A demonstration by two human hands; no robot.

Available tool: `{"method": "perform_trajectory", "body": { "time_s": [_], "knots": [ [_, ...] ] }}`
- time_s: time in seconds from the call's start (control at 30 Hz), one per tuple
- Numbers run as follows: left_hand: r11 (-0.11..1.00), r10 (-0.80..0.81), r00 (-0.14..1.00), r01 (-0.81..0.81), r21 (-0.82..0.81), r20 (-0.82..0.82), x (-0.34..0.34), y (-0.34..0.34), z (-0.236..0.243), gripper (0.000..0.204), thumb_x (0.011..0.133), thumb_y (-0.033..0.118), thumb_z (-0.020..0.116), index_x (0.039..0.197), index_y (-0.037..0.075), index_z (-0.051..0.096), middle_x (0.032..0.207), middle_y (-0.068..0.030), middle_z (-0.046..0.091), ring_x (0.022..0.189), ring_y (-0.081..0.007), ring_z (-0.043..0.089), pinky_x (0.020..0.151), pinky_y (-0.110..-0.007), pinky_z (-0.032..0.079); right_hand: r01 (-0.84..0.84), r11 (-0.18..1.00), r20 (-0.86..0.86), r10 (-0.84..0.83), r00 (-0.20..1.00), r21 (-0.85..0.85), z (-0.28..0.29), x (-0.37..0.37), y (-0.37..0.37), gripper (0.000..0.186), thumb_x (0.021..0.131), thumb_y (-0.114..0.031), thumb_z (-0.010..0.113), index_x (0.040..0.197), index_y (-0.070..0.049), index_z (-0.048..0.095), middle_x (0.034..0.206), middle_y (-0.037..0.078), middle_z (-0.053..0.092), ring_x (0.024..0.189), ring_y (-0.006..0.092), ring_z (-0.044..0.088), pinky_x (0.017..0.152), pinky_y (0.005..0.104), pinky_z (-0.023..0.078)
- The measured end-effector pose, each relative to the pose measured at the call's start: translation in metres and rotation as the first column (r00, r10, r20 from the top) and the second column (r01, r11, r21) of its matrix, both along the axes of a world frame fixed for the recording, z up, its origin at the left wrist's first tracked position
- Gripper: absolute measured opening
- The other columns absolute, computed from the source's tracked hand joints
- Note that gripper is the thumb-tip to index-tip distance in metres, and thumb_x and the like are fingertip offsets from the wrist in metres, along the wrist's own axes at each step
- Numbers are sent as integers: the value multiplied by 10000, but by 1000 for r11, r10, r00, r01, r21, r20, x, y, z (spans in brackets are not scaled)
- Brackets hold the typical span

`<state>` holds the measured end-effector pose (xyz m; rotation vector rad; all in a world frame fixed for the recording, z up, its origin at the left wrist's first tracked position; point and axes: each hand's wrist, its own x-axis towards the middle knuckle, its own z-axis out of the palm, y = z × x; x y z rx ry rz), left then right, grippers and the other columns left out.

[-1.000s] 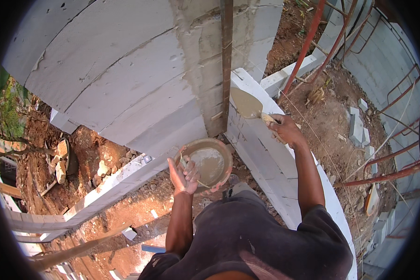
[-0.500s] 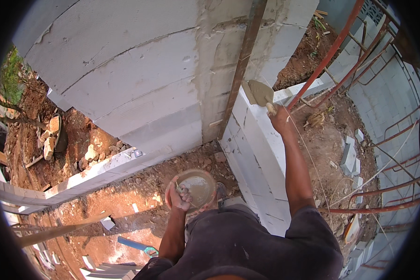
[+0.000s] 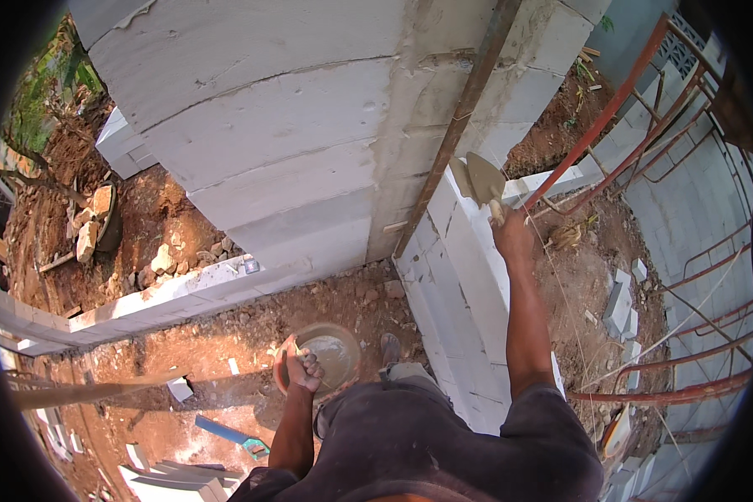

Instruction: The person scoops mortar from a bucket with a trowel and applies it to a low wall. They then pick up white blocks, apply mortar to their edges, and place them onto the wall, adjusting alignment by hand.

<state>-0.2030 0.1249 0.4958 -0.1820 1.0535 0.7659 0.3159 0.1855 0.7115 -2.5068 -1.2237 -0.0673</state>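
My right hand (image 3: 513, 232) is wrapped round the short handle of a trowel (image 3: 485, 177), arm stretched forward. The blade is tilted at the far end of a low white block wall (image 3: 468, 251); grey mortar (image 3: 462, 179) shows beside it on the wall top. My left hand (image 3: 304, 371) is closed, low in front of me, over the left side of a round reddish basin (image 3: 357, 368) with grey, wet mortar in it. What the left fingers hold is hidden; whether they grip the basin's rim I cannot tell.
A tall block wall (image 3: 284, 125) with an upright metal bar (image 3: 456, 134) rises ahead. Red scaffold frames (image 3: 611, 109) and thin strings stand right. A blue-bladed handsaw (image 3: 226, 432), loose blocks (image 3: 180, 481) and a pole (image 3: 100, 391) are at lower left.
The trowel blade has tilted from nearly flat to a steeper angle at the wall's end. My left hand stays closed beside the basin. The whole view has shifted slightly.
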Motion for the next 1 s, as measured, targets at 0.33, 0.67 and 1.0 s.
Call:
{"method": "perform_trajectory", "body": {
  "time_s": [0.33, 0.67, 1.0],
  "knots": [
    [987, -77, 992, 61, 147, 100, 3, 9, 9, 488, 964, 695, 460, 927, 229, 601, 513, 65, 324, 392, -95, 296, 394, -275, 250, -55, 993, -32, 52, 998, -105, 9, -12, 0, 483, 898, -277, 713, 1331, -91, 609, 1175, 199, 658, 1074, 406, 644, 904, 506, 518],
    [889, -359, 799, 136, 437, 483, 47, 35, 77, 696, 999, 712, 315, 1025, 78, 602, 630, 53, 412, 454, -76, 356, 429, -254, 324, -555, 808, -507, 400, 764, -198, -28, -165, -141, 425, 850, -244, 737, 1205, -25, 655, 1134, 164, 677, 1056, 353, 667, 886, 445, 533],
    [740, -601, 659, 245, 626, 453, 117, 52, 166, 827, 910, 824, 332, 1123, 64, 576, 680, 52, 429, 496, -69, 395, 456, -244, 340, -557, 785, -462, 401, 791, -272, -167, -227, -106, 340, 852, -225, 693, 1144, -49, 689, 989, 187, 713, 889, 362, 708, 778, 470, 566]
  ]
}}
